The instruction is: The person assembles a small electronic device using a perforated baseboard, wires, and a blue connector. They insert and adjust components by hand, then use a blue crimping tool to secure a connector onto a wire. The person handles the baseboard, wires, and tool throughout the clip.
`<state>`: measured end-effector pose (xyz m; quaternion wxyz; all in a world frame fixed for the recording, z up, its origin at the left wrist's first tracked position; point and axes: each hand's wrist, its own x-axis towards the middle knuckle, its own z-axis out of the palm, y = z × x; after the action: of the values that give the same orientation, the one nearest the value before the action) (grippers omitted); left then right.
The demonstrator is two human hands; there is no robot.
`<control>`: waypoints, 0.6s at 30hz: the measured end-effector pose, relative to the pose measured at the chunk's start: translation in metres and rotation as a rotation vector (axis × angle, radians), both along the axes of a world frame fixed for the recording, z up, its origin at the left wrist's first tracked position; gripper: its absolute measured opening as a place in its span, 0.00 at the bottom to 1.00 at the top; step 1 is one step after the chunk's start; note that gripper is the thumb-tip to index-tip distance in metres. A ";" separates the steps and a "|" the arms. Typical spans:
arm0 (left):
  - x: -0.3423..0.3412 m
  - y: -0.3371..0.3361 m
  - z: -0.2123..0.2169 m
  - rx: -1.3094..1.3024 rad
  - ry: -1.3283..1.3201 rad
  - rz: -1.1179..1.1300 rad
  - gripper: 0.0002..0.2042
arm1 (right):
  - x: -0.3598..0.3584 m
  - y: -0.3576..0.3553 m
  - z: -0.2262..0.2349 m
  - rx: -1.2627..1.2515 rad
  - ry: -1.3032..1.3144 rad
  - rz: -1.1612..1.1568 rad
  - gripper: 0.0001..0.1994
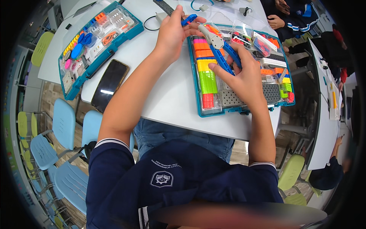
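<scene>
My left hand is raised above the table, its fingers closed around a dark grey beam with a small blue piece beside the fingertips. How the two pieces join is hidden by the fingers. Gripped in my right hand is a pair of pliers with blue handles and a grey head; the head points up and left, close to my left fingertips. Under the pliers lies an open teal parts case, holding colored bricks, grey perforated plates and small connectors.
A second teal case of parts lies at the left. A black phone rests by the table's left edge. Cables and clear lids lie at the back. Another person's hand shows at the far right. Blue chairs stand to the left.
</scene>
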<state>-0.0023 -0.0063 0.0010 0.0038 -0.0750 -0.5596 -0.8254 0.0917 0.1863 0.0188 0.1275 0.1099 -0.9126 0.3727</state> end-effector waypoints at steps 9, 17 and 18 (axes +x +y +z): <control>0.000 0.003 -0.006 -0.150 0.162 -0.070 0.20 | -0.003 -0.001 -0.008 0.013 0.093 0.043 0.33; 0.001 0.007 -0.006 -0.210 0.162 -0.043 0.24 | -0.004 -0.001 -0.008 0.005 0.077 0.044 0.32; 0.001 0.007 -0.006 -0.220 0.166 -0.035 0.25 | -0.004 0.000 -0.008 -0.003 0.047 0.042 0.31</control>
<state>-0.0010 0.0003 -0.0049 0.0274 -0.1528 -0.6431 -0.7499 0.0881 0.1861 0.0111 0.1410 0.1375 -0.9063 0.3740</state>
